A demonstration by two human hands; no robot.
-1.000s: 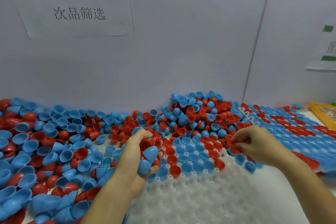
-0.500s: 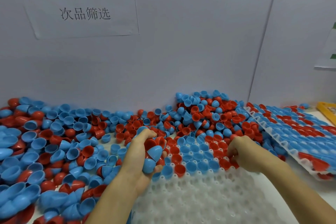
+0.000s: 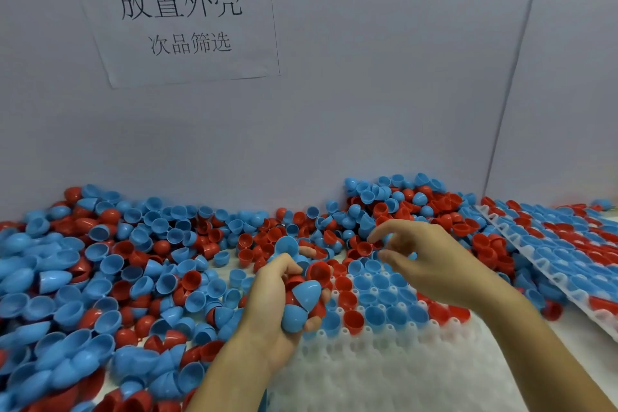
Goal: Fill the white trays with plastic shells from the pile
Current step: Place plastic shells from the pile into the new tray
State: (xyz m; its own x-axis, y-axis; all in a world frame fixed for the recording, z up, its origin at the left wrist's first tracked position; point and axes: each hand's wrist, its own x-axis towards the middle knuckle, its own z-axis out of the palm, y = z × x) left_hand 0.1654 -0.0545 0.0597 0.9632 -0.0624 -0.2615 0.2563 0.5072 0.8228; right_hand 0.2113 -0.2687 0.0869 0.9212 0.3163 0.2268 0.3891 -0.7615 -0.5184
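Note:
A big pile of blue and red plastic shells [image 3: 133, 264] covers the table's left and back. The white tray [image 3: 384, 375] lies in front of me, with shells [image 3: 378, 294] seated in its far rows and bare sockets nearer me. My left hand [image 3: 277, 311] grips a handful of blue and red shells [image 3: 306, 303] over the tray's left edge. My right hand [image 3: 428, 261] hovers above the tray's far rows, thumb and forefinger apart, the fingers loosely curled, with nothing plainly held.
A stack of filled white trays [image 3: 568, 261] slopes along the right side. A grey partition wall with a paper sign [image 3: 180, 20] closes the back. Loose shells reach the left edge of the view.
My right hand has lifted off the tray's far-right rows and moved left and up, with its fingers opened. The left hand keeps its handful in place.

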